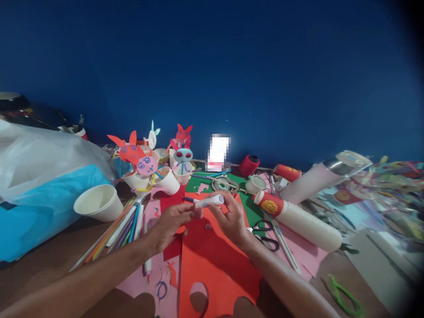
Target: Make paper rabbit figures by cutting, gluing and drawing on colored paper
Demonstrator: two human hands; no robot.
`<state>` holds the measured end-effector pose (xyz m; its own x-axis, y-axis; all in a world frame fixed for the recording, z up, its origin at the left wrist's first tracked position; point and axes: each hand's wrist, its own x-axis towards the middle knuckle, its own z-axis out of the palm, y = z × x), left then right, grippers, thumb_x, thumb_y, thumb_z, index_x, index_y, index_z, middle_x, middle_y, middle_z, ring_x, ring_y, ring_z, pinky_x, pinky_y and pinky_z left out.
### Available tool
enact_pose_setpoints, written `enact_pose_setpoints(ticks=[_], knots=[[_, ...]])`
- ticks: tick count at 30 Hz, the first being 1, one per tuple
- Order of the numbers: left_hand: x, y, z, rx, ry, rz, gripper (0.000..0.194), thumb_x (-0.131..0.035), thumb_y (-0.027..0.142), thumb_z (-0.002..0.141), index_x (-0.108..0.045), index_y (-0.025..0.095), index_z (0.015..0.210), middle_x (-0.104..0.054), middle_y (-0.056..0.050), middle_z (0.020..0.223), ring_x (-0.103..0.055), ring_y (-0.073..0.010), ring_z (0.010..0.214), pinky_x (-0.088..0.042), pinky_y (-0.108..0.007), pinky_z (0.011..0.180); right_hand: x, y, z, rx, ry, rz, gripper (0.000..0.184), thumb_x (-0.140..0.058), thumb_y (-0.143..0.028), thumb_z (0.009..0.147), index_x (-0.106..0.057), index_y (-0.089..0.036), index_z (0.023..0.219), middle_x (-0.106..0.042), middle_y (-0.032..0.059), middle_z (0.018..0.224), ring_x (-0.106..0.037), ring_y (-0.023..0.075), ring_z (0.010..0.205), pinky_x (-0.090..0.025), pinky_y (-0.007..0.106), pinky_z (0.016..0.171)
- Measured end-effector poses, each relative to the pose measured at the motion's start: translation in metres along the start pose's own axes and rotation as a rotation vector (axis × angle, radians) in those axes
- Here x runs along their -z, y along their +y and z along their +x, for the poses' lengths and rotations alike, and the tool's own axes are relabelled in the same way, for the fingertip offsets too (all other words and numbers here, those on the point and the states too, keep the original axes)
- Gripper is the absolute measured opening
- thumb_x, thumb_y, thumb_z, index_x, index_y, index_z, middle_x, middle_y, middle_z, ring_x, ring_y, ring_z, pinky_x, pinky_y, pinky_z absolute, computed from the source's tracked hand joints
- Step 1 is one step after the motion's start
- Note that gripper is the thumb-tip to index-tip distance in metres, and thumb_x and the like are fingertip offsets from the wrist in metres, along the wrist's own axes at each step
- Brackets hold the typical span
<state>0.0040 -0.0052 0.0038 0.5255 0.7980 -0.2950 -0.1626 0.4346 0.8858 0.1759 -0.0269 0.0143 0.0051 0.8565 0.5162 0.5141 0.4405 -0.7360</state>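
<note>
In the middle of the head view my right hand (230,218) is closed around a white tube (212,201), which it holds nearly level above the paper. My left hand (170,225) is closed too, its fingertips meeting the tube's left end, where a pale pinkish part is too blurred to name. A small orange paper piece (180,229) shows among the left fingers. Below both hands lies a large orange-red paper sheet (218,256) with rounded cut-outs along its near edge. Pink paper (134,280) with scraps on it is to the left.
Paper animal faces (147,167) stand in white cups at the back left. Markers (127,225) lie beside an empty paper cup (99,203). On the right are scissors (266,234), a cutter knife (286,249), a stack of cups (304,221) and a green pipe cleaner (344,296).
</note>
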Motion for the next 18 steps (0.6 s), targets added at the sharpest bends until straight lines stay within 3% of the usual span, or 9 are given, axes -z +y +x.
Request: enact_pose_setpoints(ticks=[10,18], knots=[[0.004,-0.003,0.001,0.034,0.121,0.167,0.037,-0.057,0.046,0.071,-0.067,0.015,0.089,-0.068,-0.010,0.089,-0.058,-0.0209,0.085,-0.032,-0.018,0.045,-0.002,-0.002,-0.002,-0.045,-0.017,0.032,0.009,-0.055,-0.025,0.080,-0.056,-0.019,0.087,-0.060,0.0009,0.077,-0.054,0.0134,0.068,-0.042,0.024,0.063],[0.000,0.008,-0.002,0.036,0.117,0.040,0.026,-0.058,0.034,0.072,-0.067,0.012,0.083,-0.068,-0.012,0.084,-0.061,-0.0220,0.082,-0.035,-0.019,0.044,0.000,0.010,0.009,-0.252,0.143,0.285,0.011,-0.056,-0.028,0.078,-0.054,-0.018,0.082,-0.055,-0.0011,0.068,-0.051,0.0117,0.059,-0.043,0.022,0.053]])
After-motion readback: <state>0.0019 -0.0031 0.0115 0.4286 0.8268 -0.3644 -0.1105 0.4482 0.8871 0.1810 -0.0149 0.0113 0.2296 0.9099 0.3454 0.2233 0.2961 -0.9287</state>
